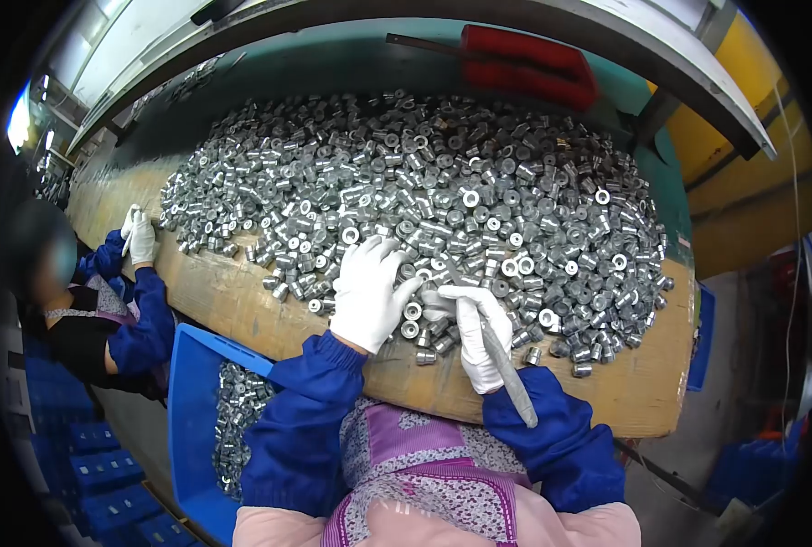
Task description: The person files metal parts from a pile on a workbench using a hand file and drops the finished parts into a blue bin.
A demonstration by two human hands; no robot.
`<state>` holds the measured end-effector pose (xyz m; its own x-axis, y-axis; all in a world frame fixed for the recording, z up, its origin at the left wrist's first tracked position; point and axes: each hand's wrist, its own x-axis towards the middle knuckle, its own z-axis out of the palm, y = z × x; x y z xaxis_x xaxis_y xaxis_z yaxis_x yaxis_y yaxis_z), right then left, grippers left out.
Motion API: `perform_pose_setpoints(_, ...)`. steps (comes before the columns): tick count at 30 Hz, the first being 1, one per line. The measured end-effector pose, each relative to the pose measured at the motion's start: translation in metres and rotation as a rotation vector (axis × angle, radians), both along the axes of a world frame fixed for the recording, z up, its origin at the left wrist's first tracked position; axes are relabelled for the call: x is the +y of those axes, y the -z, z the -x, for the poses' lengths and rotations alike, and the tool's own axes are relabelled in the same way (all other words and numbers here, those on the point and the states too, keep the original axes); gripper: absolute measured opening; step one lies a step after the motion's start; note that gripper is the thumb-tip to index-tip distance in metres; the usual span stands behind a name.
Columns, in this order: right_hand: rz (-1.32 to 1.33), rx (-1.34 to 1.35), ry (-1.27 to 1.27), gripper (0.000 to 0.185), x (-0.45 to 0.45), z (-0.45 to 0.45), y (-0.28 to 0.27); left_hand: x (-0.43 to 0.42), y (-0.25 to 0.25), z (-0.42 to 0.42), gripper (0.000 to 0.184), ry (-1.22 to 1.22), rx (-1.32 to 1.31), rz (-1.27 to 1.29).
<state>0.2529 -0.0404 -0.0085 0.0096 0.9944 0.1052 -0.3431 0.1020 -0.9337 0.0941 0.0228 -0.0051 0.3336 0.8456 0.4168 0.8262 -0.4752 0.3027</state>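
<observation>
My left hand (367, 294), in a white glove, lies on the near edge of a heap of small silvery metal fittings (406, 196). Its fingers are stretched out and the thumb stands apart. Close beside it, my right hand (481, 335), also gloved, is closed around a long grey knife-like tool (512, 378). The tool's thick end points back toward my right sleeve, and its thin end reaches in among the fittings. Whether the right fingertips also touch a fitting, I cannot tell. Several ring-ended fittings lie between the two hands.
A blue bin (193, 401) holding more fittings stands at the left below the brown tabletop (269, 328). Behind the heap lies a red tray-like object (529, 64), under a metal frame (597, 27). Another person (105, 310) with white gloves works at the left.
</observation>
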Motion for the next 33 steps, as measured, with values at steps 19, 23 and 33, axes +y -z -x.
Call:
perform_pose_setpoints(19, -0.718, -0.735, 0.017, 0.043, 0.008, 0.003, 0.007, -0.091, -0.004, 0.006, 0.050, -0.003, -1.424, 0.843)
perform_pose_setpoints(23, -0.719, -0.700, -0.012, 0.044, 0.011, 0.002, 0.005, -0.090, -0.008, 0.006, 0.078, 0.064, -1.505, 0.878)
perform_pose_setpoints(33, -0.647, -0.638, -0.023, 0.045, 0.008, 0.005, 0.015, -0.096, -0.008, 0.009, 0.091, 0.073, -1.297, 0.826)
